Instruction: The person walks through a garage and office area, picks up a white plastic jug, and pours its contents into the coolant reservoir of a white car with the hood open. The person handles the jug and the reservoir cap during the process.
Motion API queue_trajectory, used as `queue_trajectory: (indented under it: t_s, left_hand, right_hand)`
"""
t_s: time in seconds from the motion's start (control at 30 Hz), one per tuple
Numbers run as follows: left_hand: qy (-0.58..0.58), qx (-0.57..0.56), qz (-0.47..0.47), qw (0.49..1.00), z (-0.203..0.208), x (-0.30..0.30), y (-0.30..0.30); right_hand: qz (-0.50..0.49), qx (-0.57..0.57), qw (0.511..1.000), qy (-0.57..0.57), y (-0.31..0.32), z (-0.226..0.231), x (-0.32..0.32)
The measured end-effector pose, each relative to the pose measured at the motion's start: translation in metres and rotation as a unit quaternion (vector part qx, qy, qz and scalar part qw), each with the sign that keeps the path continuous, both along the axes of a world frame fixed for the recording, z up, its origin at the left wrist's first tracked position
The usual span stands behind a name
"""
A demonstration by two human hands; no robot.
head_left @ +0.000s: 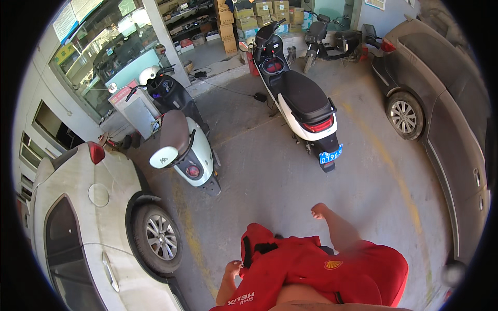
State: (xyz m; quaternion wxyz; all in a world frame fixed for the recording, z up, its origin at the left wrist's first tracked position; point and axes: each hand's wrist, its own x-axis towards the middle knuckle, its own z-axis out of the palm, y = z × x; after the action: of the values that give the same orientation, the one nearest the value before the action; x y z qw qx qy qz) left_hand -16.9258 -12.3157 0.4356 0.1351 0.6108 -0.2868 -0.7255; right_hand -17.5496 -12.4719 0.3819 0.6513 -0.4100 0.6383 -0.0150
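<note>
Facing a shop window [124, 57], you are looking over a grey concrete floor [249, 192]. A grey car [456, 109] is bounding it on your right and a white car [116, 217] on your left; each is standing beyond a yellow line, presumably to respect the marked bay.

Ahead of you, a white-and-black scooter [306, 101] is standing upright, tail toward you and nose toward the shop, probably parked that way for a charging lead. A pale green scooter [176, 129] is standing to its left, also tail toward you.

Your red shirt [311, 264] is filling the foreground. Your hands are hanging well apart. Your left hand [233, 268] is resting close beside the shirt; its fingers are partly bent, but you cannot tell from this view whether they are touching cloth. Your right hand [320, 210] is hanging forward of the shirt, fingers curled inward, probably just relaxed; no object is showing in it.

A black charger box [260, 97] is lying left of the white-and-black scooter, its cable [228, 89] running toward the shop.

For moving, floor is running between the two scooters and between the white-and-black scooter and the grey car. The scooter tails are forming the nearest edges; the cable is crossing the left-hand gap.
</note>
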Motion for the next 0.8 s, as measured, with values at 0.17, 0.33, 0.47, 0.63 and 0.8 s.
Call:
queue_trajectory:
  t_s: [0.17, 0.33, 0.47, 0.63, 0.8]
  left_hand:
    - [0.067, 0.009, 0.104, 0.992, -0.050, -0.026, -0.112]
    - [-0.135, -0.286, -0.060, 0.947, -0.061, -0.028, -0.321]
    - [-0.356, -0.299, -0.505, 0.727, -0.021, -0.010, -0.529]
    - [-0.068, -0.164, -0.044, 0.983, 0.047, -0.019, -0.788]
    - [-0.136, -0.192, -0.001, 0.972, 0.060, -0.053, -0.954]
  right_hand:
    - [-0.172, -0.084, 0.980, -0.053, -0.236, 0.061, 0.081]
    - [-0.140, 0.046, 0.988, -0.033, -0.387, 0.106, 0.108]
    - [-0.168, 0.112, 0.974, -0.102, -0.480, 0.104, 0.084]
    - [-0.301, 0.055, 0.942, -0.136, -0.590, 0.094, 0.056]
    - [-0.295, 0.086, 0.949, -0.071, -0.724, 0.070, 0.040]
